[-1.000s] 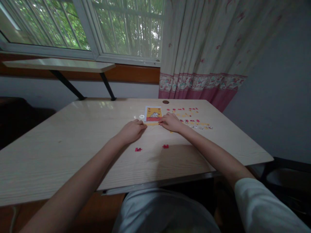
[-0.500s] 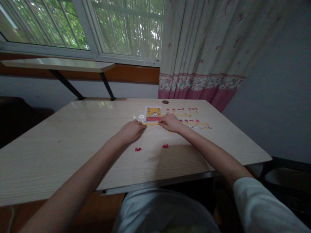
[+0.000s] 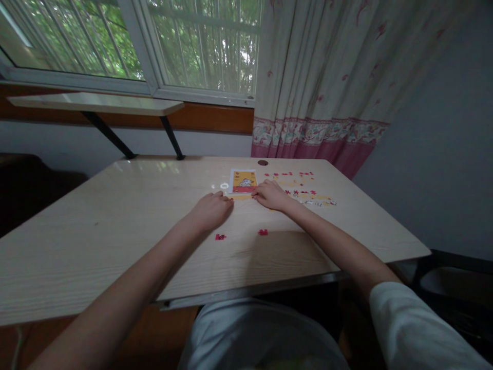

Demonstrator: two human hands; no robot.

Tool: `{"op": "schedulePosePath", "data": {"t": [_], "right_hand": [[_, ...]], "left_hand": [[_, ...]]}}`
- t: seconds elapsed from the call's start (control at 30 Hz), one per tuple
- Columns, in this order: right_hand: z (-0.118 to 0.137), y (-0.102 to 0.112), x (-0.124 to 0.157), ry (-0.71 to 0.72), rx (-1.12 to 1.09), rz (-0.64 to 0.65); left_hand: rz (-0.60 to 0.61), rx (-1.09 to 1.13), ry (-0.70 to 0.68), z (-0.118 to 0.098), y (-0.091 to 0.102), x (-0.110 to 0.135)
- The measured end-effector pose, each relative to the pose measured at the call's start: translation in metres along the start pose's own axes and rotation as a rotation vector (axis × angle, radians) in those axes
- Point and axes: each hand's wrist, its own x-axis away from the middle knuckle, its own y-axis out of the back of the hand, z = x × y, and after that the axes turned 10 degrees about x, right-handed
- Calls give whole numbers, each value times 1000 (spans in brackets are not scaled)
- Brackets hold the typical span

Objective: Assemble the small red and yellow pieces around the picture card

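A pale wooden table [image 3: 115, 226] carries a small yellow and red picture card [image 3: 243, 181] near its far side. Just in front of the card lies a strip of joined yellow puzzle pieces [image 3: 242, 197]. My left hand [image 3: 210, 209] rests knuckles up at the strip's left end, fingers curled onto the table. My right hand [image 3: 270, 194] sits at the strip's right end, fingers bent and pressed down on it. Whether either hand pinches a piece is hidden. Several loose red and yellow puzzle pieces [image 3: 304, 189] are scattered right of my right hand.
Two red pieces [image 3: 220, 237] [image 3: 262, 232] lie nearer me on the table. A small clear ring [image 3: 224, 185] sits left of the card, a round cable hole [image 3: 262, 163] behind it. Beyond are a window [image 3: 154, 46], a ledge shelf [image 3: 96, 103] and a patterned curtain [image 3: 323, 77].
Hardly anything has moved. Both hands stay at the ends of the yellow strip; only the view has shifted slightly.
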Motion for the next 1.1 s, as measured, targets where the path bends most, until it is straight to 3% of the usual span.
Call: {"op": "schedulePosePath", "data": {"t": [0.2,0.33,0.5,0.8,1.1], "right_hand": [[0,0,0,4,-2,-8],[-1,-2,0,17,-3,-17],[0,-1,2,4,1,-7],[-1,-2,1,14,-15,-19],[-2,-4,2,19,-10,-32]], "left_hand": [[-6,100,3,13,-5,-1],[-87,317,90,28,-8,0],[-170,502,66,43,-11,1],[-178,389,-62,47,-16,-1],[-97,133,-61,36,-9,0]]}}
